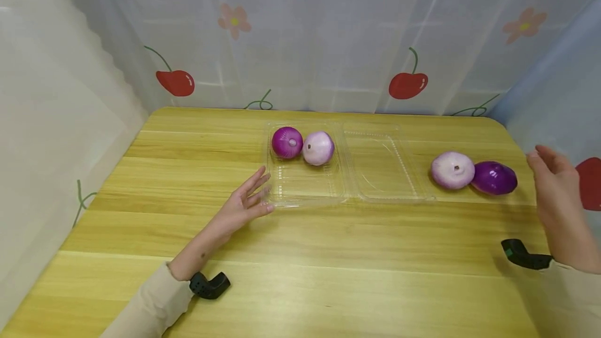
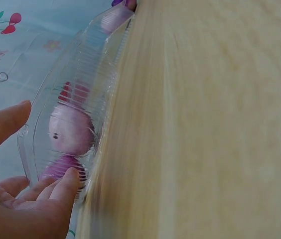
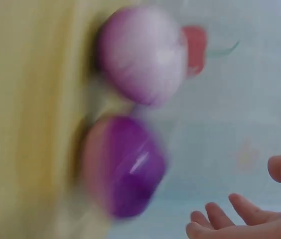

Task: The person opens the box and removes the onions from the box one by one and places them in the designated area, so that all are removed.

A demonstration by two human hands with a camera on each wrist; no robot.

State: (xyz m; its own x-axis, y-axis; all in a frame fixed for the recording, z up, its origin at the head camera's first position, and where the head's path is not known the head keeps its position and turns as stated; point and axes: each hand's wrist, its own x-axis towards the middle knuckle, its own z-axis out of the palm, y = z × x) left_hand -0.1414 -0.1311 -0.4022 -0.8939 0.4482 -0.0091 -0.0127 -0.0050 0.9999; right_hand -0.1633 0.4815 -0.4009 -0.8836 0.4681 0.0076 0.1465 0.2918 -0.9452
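A clear plastic clamshell box (image 1: 307,184) lies opened flat on the table, its lid (image 1: 382,168) spread to the right. In its back part sit a purple onion (image 1: 284,145) and a paler onion (image 1: 318,148), side by side. My left hand (image 1: 244,205) is at the box's left front corner, fingers spread along the wall. To the right of the lid, a pale onion (image 1: 453,170) rests against a dark purple onion (image 1: 494,178). Just right of that pair, my right hand (image 1: 559,186) is held with nothing in it, thumb and fingers apart in the right wrist view.
The wooden table (image 1: 300,275) has rounded back corners. A patterned curtain (image 1: 310,40) with cherries and flowers hangs behind it and along both sides. Each wrist wears a black device, one on the left cuff (image 1: 208,286) and one on the right.
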